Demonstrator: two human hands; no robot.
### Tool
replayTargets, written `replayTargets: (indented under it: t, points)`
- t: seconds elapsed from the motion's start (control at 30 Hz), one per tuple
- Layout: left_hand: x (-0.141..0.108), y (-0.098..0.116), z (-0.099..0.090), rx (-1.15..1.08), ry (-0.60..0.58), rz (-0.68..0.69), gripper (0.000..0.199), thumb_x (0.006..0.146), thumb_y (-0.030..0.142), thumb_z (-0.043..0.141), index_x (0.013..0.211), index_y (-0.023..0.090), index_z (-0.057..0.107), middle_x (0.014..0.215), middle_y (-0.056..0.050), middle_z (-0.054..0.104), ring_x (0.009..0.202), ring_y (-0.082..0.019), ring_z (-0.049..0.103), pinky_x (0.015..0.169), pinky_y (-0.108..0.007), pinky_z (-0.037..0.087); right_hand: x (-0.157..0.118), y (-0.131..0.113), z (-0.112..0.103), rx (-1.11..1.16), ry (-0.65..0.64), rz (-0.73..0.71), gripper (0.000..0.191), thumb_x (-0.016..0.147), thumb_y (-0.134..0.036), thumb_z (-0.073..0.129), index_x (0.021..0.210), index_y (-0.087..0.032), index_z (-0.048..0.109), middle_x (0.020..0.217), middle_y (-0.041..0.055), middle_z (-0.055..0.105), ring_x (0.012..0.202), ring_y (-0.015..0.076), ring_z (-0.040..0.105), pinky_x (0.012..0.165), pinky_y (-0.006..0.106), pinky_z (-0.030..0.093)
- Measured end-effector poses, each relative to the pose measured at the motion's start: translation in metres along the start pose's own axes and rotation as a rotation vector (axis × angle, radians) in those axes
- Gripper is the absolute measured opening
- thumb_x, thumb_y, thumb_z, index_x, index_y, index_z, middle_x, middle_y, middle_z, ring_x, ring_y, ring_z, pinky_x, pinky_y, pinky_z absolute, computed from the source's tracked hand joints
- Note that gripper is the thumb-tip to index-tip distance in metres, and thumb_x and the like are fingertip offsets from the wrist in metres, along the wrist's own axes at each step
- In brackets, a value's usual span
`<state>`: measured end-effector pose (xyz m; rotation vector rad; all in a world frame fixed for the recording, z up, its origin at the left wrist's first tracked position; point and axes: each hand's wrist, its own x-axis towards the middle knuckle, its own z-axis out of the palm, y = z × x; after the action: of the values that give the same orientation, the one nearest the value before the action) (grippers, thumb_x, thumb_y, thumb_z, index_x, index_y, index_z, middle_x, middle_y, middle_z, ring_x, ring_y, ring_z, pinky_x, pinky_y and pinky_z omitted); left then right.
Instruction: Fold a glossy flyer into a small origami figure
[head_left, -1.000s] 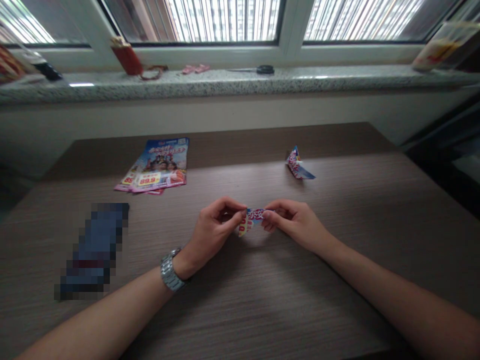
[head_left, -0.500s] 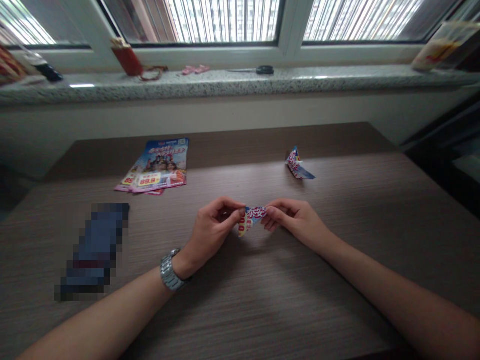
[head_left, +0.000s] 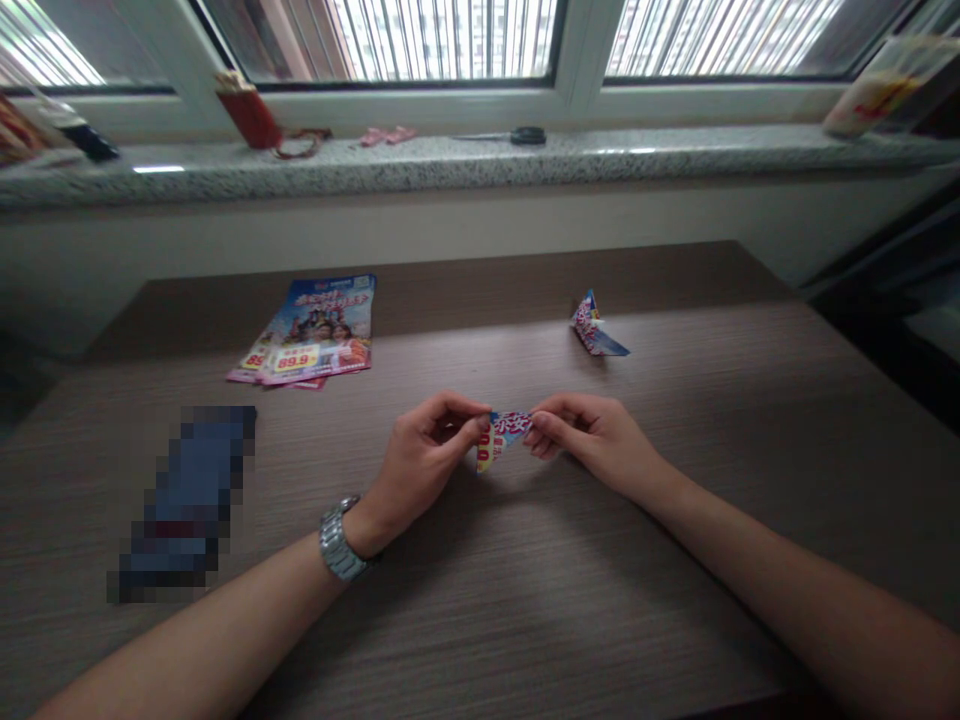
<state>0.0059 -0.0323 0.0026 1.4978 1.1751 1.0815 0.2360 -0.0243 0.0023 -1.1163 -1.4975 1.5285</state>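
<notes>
A small triangle of folded printed paper (head_left: 507,430), blue, red and yellow, is held just above the table. My left hand (head_left: 431,445) pinches its left corner between thumb and fingers; a metal watch (head_left: 342,540) circles that wrist. At the right corner, my right hand (head_left: 589,435) has thumb and index finger closed on the same paper, its other fingers curled below. Beyond my right hand stands another folded paper piece (head_left: 596,328) with similar print and pointed ends, apart from both hands.
Several overlapping flyers (head_left: 322,335) lie at the table's back left. Nearer, a dark, pixelated flat object (head_left: 191,495) rests on the wooden table (head_left: 465,620). On the stone windowsill (head_left: 420,175) are a red container (head_left: 249,112), pink items (head_left: 386,137) and dark-handled scissors (head_left: 527,136).
Both hands keep their pinch on the folded paper, almost unmoved. The whole view has shifted very slightly.
</notes>
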Motion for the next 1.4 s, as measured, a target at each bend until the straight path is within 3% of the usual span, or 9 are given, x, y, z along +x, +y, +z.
replayTargets:
  t: [0.4,0.8,1.4]
  points:
    - [-0.001,0.0,0.001,-0.025,0.03,0.003,0.019,0.085,0.033,0.077,0.092,0.016,0.071,0.081,-0.002,0.073,0.069,-0.012,0.067,0.063,-0.02,0.055,0.001,0.001,0.004,0.011,0.029,-0.006,0.04,0.089,-0.057,0.067,0.089,-0.017,0.071,0.077,0.0049,0.075,0.068,0.0157,0.07,0.066,0.029,0.06]
    - [-0.003,0.0,0.001,-0.034,-0.007,0.01,0.016,0.086,0.029,0.077,0.094,0.016,0.072,0.084,-0.001,0.074,0.072,-0.01,0.067,0.065,-0.017,0.054,-0.002,0.0,0.01,0.006,-0.044,0.022,0.035,0.089,-0.051,0.069,0.085,-0.017,0.07,0.075,0.0041,0.075,0.064,0.0146,0.07,0.061,0.026,0.059]
    - [-0.002,-0.001,0.0,-0.056,-0.001,0.018,0.015,0.085,0.027,0.077,0.093,0.016,0.072,0.081,-0.001,0.073,0.07,-0.01,0.067,0.063,-0.017,0.054,-0.001,0.003,0.007,0.014,-0.11,-0.036,0.047,0.097,-0.056,0.056,0.086,-0.013,0.07,0.078,0.0075,0.076,0.064,0.0134,0.07,0.062,0.025,0.059]
